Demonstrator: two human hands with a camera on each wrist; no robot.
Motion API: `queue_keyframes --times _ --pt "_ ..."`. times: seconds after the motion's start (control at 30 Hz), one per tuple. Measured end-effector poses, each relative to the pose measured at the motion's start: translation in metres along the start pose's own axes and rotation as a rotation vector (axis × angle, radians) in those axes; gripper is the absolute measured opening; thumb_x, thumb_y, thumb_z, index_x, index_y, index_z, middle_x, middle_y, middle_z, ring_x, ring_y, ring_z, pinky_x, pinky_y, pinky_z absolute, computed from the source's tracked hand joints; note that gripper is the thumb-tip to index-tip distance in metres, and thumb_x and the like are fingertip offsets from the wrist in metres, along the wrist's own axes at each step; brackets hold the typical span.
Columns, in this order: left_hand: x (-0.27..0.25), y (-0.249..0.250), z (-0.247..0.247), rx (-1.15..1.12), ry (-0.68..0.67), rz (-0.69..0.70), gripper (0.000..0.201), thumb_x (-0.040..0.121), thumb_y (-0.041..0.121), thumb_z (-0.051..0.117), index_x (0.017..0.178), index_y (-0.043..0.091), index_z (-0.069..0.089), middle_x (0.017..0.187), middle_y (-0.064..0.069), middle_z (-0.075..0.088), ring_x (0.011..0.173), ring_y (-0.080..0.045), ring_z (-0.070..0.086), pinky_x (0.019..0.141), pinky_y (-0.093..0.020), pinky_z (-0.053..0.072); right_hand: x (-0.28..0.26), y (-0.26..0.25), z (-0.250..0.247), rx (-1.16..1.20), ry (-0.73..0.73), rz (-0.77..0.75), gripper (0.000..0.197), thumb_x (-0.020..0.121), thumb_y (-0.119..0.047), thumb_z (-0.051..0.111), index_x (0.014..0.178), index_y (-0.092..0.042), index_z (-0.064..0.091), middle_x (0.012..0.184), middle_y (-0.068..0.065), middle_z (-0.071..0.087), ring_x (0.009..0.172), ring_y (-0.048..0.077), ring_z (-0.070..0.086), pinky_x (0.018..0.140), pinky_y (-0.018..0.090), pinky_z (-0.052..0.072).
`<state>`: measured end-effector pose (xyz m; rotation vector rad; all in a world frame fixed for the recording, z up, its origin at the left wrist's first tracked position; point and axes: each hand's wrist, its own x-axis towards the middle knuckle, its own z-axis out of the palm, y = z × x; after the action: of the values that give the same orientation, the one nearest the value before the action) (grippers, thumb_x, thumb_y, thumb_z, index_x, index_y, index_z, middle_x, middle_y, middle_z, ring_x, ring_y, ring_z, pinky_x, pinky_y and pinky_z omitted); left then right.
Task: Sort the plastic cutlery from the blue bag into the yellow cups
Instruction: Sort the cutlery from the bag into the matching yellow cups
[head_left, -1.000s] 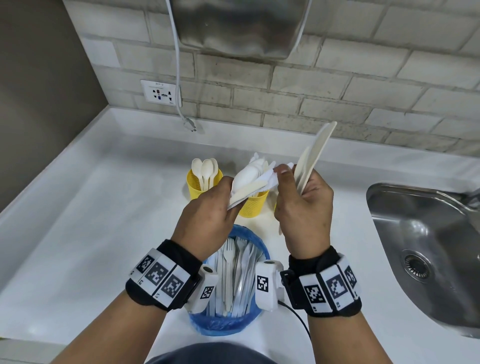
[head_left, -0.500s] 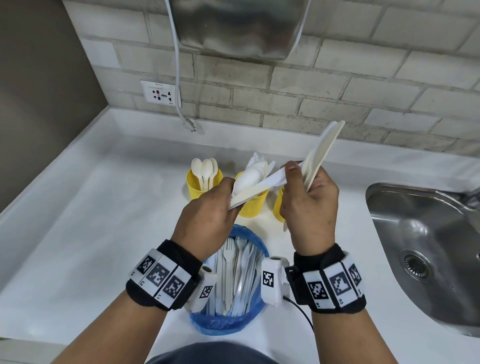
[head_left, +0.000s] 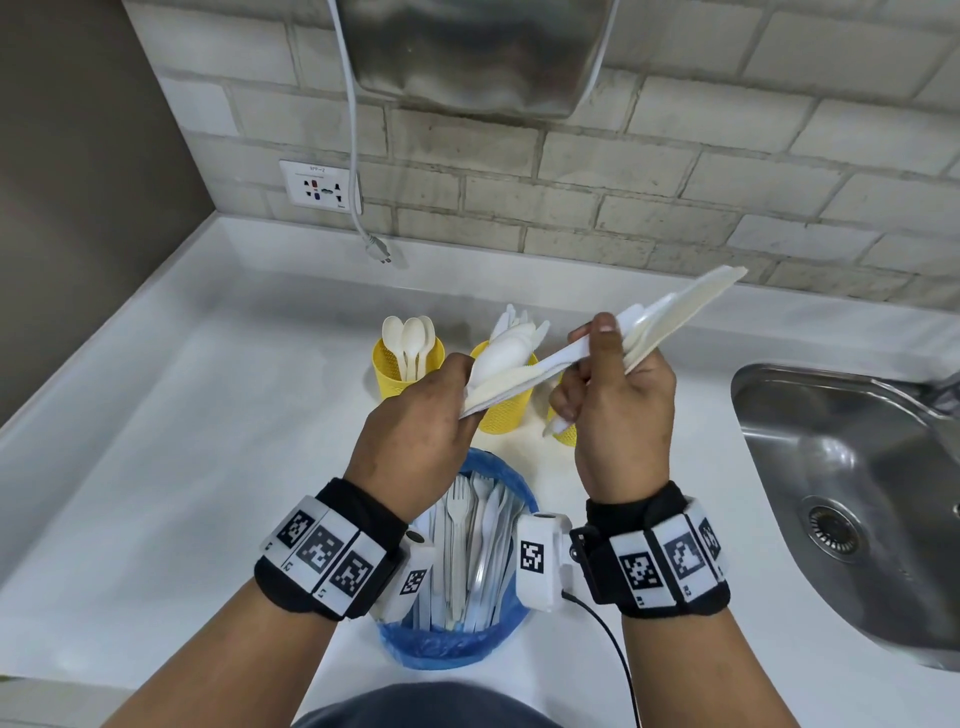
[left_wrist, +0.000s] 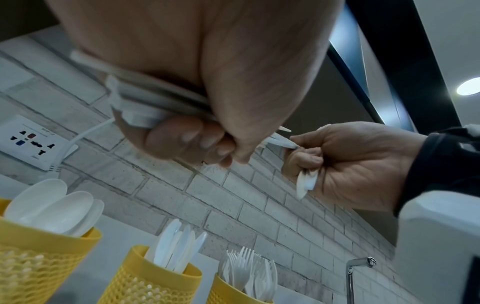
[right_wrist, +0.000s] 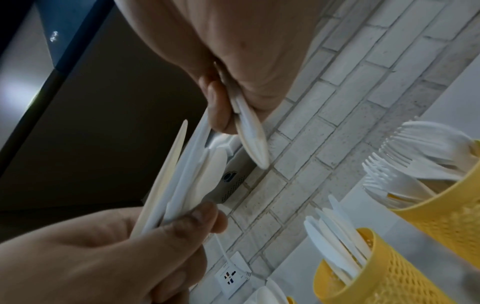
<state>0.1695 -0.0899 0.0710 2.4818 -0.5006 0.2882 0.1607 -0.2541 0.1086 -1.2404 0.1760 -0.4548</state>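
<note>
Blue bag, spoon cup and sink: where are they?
blue bag (head_left: 441, 647): head view, front wall near its bottom.
spoon cup (head_left: 387, 371): head view, yellow side wall.
sink (head_left: 878, 467): head view, bare steel basin.

3 yellow mesh cups (left_wrist: 150, 281) upright in a row on counter, holding spoons (head_left: 410, 338), knives (left_wrist: 176, 251), forks (left_wrist: 246, 267), open blue bag (head_left: 447, 642) of white cutlery (head_left: 470, 551) nearer

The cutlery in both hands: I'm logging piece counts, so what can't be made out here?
- Left hand bundle: pieces overlap; count unclear in every view.
- Right hand stack: blurred in head view, fingers cover it in right wrist view.
- Third yellow cup: hidden behind right hand in head view.
</note>
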Motion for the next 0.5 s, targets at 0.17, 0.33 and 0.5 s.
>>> queue_keyframes --times 0.17,0.33,0.5 --pt "0.000 0.001 0.002 -0.032 -0.023 -0.015 0.026 0.103 0.040 0.050 0.112 0.015 0.050 0.081 0.006 0.055 0.065 -0.024 0.052 0.055 -0.036 0.047 0.008 -0.010 -0.004 0.147 0.174 -0.020 0.037 0.111 -0.027 0.043 0.079 -0.009 0.054 0.064 0.003 0.060 0.061 0.026 0.062 0.063 0.038 0.053" --pt "0.000 0.000 0.003 -0.049 -0.008 0.006 0.027 0.103 0.040 0.051 0.112 0.014 0.050 0.081 0.005 0.057 0.069 -0.028 0.061 0.057 -0.040 0.052 0.013 -0.019 -0.010 0.310 0.282 -0.069 0.027 0.112 -0.037 0.036 0.109 -0.010 0.043 0.063 0.010 0.047 0.042 0.025 0.049 0.050 0.036 0.051" --pt "0.001 0.000 0.004 -0.046 -0.006 0.017 0.026 0.103 0.039 0.052 0.113 0.015 0.050 0.080 0.006 0.054 0.068 -0.027 0.061 0.055 -0.038 0.051 0.008 -0.020 -0.007 0.227 0.190 -0.127 0.025 0.109 -0.029 0.048 0.088 -0.021 0.039 0.054 -0.004 0.028 0.041 0.013 0.024 0.044 0.020 0.025"
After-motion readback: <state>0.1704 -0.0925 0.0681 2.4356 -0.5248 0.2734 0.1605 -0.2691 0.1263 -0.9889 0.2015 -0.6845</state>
